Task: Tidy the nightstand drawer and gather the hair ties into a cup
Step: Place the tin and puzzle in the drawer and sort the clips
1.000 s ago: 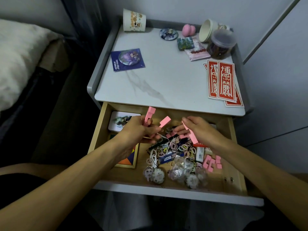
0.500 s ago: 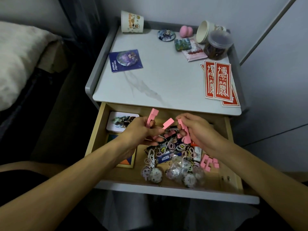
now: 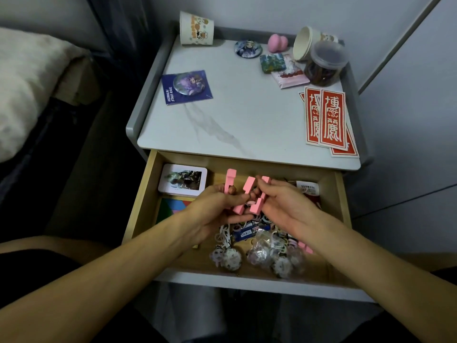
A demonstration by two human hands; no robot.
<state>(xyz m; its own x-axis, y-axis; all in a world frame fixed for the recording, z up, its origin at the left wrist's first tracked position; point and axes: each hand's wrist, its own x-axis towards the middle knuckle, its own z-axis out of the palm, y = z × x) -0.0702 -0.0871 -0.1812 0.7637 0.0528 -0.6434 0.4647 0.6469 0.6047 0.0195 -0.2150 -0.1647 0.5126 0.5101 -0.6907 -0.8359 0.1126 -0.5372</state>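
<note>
The wooden drawer (image 3: 138,201) of the nightstand stands pulled out. Over its middle, my left hand (image 3: 210,211) grips several pink foam pieces (image 3: 244,194). My right hand (image 3: 286,206) meets it from the right and pinches one pink piece (image 3: 259,201) against the bundle. Below the hands lies a tangle of small pastel hair ties (image 3: 237,227) mixed with keychains (image 3: 227,257) in clear bags. More pink pieces (image 3: 305,247) lie at the drawer's right. An upside-down paper cup (image 3: 195,29) stands at the nightstand's back left; another cup (image 3: 305,43) lies on its side at the back right.
The white nightstand top (image 3: 247,115) carries a blue badge card (image 3: 186,86), a round badge (image 3: 248,48), a pink heart (image 3: 278,42), a lidded jar (image 3: 325,63) and red paper strips (image 3: 326,118). In the drawer's left lie a white card box (image 3: 183,179) and a coloured tangram (image 3: 170,209). A bed (image 3: 27,87) stands left.
My two hands have come together over the drawer, and the right hand's pink piece now lies against the left hand's bundle. The view has shifted slightly.
</note>
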